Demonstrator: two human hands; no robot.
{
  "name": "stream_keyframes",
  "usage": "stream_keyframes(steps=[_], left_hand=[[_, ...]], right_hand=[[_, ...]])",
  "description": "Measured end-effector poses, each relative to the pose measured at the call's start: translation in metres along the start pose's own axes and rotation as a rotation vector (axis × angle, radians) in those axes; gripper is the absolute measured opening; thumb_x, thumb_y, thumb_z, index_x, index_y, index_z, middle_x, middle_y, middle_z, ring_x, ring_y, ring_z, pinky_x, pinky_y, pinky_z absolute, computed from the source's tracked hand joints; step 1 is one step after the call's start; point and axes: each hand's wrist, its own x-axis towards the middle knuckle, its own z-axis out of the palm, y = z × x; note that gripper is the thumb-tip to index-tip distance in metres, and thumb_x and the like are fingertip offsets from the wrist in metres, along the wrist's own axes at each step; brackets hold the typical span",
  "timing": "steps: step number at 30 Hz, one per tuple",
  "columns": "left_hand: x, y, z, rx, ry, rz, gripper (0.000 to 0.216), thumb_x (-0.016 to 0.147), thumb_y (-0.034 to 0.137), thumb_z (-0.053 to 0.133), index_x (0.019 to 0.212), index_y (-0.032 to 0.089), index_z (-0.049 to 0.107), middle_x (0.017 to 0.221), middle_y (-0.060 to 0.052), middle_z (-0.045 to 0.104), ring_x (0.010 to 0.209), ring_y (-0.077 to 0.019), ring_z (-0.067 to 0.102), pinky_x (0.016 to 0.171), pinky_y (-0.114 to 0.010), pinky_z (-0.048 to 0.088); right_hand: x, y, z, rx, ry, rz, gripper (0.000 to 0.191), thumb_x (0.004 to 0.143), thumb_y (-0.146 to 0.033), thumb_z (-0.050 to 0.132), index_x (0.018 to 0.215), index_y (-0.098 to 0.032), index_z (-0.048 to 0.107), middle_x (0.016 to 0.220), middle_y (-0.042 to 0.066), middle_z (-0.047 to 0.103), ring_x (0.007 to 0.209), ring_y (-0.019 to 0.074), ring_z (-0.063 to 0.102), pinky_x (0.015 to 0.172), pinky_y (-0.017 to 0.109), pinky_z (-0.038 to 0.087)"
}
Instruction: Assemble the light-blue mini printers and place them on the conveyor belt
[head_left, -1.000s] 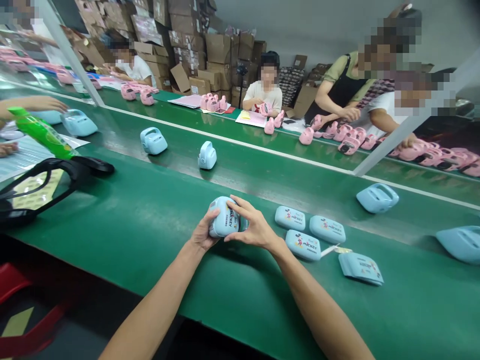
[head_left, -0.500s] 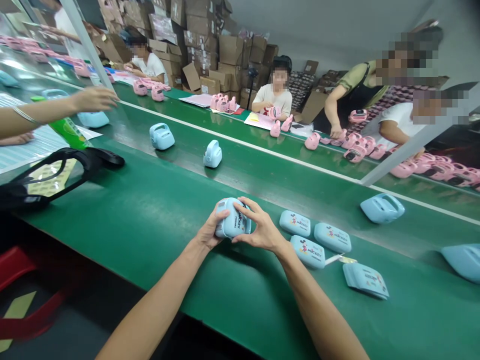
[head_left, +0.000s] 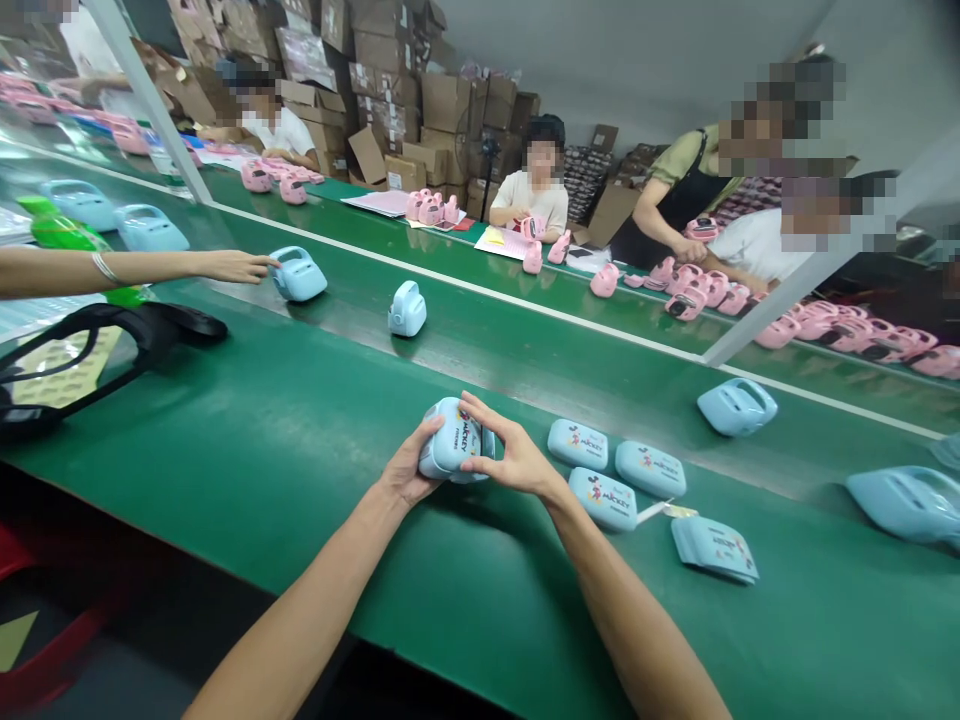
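A light-blue plastic case [head_left: 442,448] with a printed cartoon face and lettering is held up over the green bench. My left hand [head_left: 407,468] is closed round its left side, thumb on top. With thumb and fingers curved, my right hand [head_left: 519,452] grips the printed face and right end, hiding part of them. Right of it lie three printed light-blue covers, one at the back left [head_left: 577,444], one at the back right [head_left: 650,469] and one nearer me [head_left: 602,499]. A small stack of flat printed blue pieces [head_left: 715,548] lies beyond, and a thin white strip [head_left: 651,512] touches the nearest cover.
Blue handled cases stand along the belt, including one upright [head_left: 407,309] and one on the right [head_left: 737,406]. A co-worker's hand [head_left: 244,267] reaches in from the left. A black strap-like object [head_left: 142,345] lies on the bench [head_left: 300,420]. Co-workers handle pink cases across the belt.
The co-worker's hand at left has come down onto a blue case on the belt. In my hands, the held case has turned slightly. The whole view has shifted a little.
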Motion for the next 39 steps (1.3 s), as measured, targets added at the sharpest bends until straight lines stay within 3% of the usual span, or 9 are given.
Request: stream_keyframes(steps=[8,12,15,20,25,29,31,35,39], left_hand=[[0.000,-0.002,-0.006,-0.021,-0.019,-0.005,0.047,0.079,0.030,0.078,0.122,0.018,0.064,0.103,-0.009,0.077,0.094,-0.0263,0.074,0.085,-0.035,0.061],[-0.003,0.004,-0.004,-0.141,-0.046,-0.060,0.053,0.082,0.038,0.073,0.129,0.016,0.060,0.112,-0.013,0.076,0.108,-0.0331,0.071,0.096,-0.049,0.057],[-0.003,0.008,-0.004,-0.200,-0.079,-0.114,0.059,0.084,0.044,0.069,0.134,0.016,0.055,0.119,-0.016,0.073,0.115,-0.0371,0.068,0.096,-0.057,0.055],[-0.002,0.010,-0.004,-0.240,-0.074,-0.127,0.059,0.084,0.047,0.068,0.133,0.016,0.055,0.120,-0.017,0.073,0.114,-0.0375,0.068,0.093,-0.055,0.056],[-0.003,0.012,-0.005,-0.238,-0.102,-0.105,0.060,0.084,0.048,0.067,0.133,0.016,0.056,0.121,-0.018,0.073,0.118,-0.0376,0.066,0.096,-0.055,0.055],[-0.005,0.011,-0.010,-0.167,-0.185,-0.052,0.064,0.080,0.049,0.069,0.132,0.015,0.057,0.123,-0.019,0.072,0.120,-0.0394,0.065,0.100,-0.058,0.052],[-0.004,0.009,-0.012,-0.126,-0.164,-0.004,0.060,0.079,0.045,0.072,0.129,0.015,0.059,0.119,-0.016,0.074,0.116,-0.0368,0.068,0.100,-0.054,0.054],[-0.002,0.002,-0.013,-0.016,-0.063,0.058,0.048,0.078,0.029,0.077,0.122,0.017,0.064,0.104,-0.009,0.078,0.092,-0.0269,0.075,0.088,-0.039,0.060],[0.000,-0.003,-0.010,0.051,-0.014,0.103,0.047,0.076,0.024,0.080,0.120,0.019,0.064,0.100,-0.007,0.077,0.081,-0.0231,0.074,0.076,-0.033,0.060]], right_hand=[[0.002,-0.003,0.000,0.019,-0.004,-0.018,0.081,0.075,-0.059,0.081,0.147,-0.032,0.054,0.162,0.008,0.040,0.153,0.0313,0.033,0.125,0.054,0.027],[0.006,0.009,-0.009,0.405,0.231,0.000,0.066,0.082,-0.055,0.074,0.141,-0.029,0.061,0.155,0.007,0.051,0.150,0.0291,0.040,0.125,0.052,0.029],[0.006,0.018,-0.017,0.565,0.402,0.078,0.053,0.078,-0.046,0.078,0.127,-0.027,0.071,0.143,0.009,0.063,0.141,0.0315,0.053,0.121,0.054,0.036],[0.006,0.021,-0.014,0.609,0.476,0.256,0.042,0.072,-0.040,0.079,0.110,-0.023,0.076,0.122,0.011,0.075,0.116,0.0311,0.070,0.104,0.052,0.054],[0.007,0.023,-0.010,0.598,0.531,0.327,0.036,0.067,-0.040,0.083,0.097,-0.021,0.077,0.103,0.009,0.079,0.099,0.0263,0.073,0.091,0.043,0.058],[0.006,0.014,-0.011,0.463,0.481,0.252,0.042,0.072,-0.048,0.081,0.104,-0.021,0.077,0.100,0.010,0.079,0.096,0.0261,0.073,0.091,0.044,0.058],[0.003,0.004,-0.011,0.265,0.400,0.123,0.048,0.075,-0.052,0.081,0.113,-0.024,0.075,0.116,0.011,0.076,0.111,0.0287,0.070,0.101,0.048,0.054],[0.000,-0.011,-0.005,-0.154,0.098,-0.127,0.086,0.063,-0.057,0.090,0.140,-0.032,0.061,0.157,0.011,0.048,0.147,0.0344,0.042,0.121,0.055,0.034],[-0.001,-0.007,0.005,-0.298,-0.024,-0.161,0.102,0.063,-0.057,0.090,0.152,-0.032,0.048,0.164,0.015,0.035,0.152,0.0368,0.034,0.122,0.057,0.032]])
